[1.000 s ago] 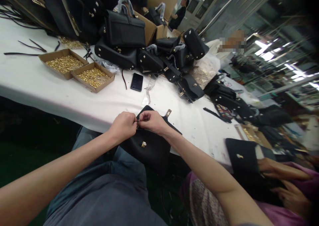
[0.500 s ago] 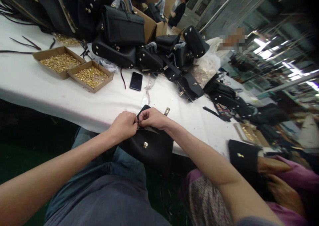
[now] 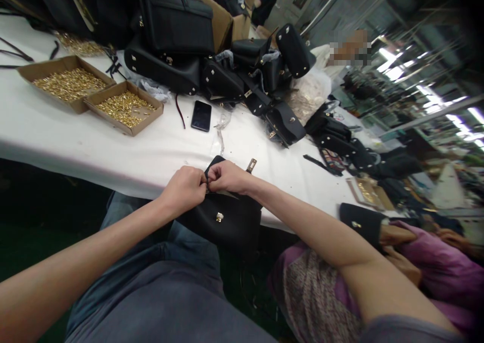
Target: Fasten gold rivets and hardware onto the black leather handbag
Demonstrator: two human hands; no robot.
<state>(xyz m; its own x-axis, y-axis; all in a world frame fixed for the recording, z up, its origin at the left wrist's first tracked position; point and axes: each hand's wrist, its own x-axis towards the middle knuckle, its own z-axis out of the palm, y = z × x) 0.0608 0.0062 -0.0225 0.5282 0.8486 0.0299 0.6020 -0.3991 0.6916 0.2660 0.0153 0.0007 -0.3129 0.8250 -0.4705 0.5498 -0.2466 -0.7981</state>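
Note:
A black bag [image 3: 230, 229] with a gold clasp [image 3: 220, 217] hangs over the table's front edge, its upper part on the white cloth. My left hand [image 3: 187, 187] is closed in a pinch at the top of the bag. Right beside it, my right hand [image 3: 226, 176] also pinches there, and the fingertips of both hands nearly meet. Whatever small part lies between the fingers is too hidden to make out. A strap end with a gold plate [image 3: 251, 165] sticks up behind my right wrist.
Two cardboard trays of gold pieces [image 3: 71, 83] [image 3: 126, 108] stand at the left of the table [image 3: 113, 154]. A phone [image 3: 201, 115] lies ahead. Black bags [image 3: 177, 22] are piled behind. At the right, a person in a purple sleeve [image 3: 434, 247] holds a black piece [image 3: 359, 222].
The view has shifted a little, so the trays sit further left. Both hands keep their pinch at the bag's top. The neighbour's hands and black piece have moved slightly.

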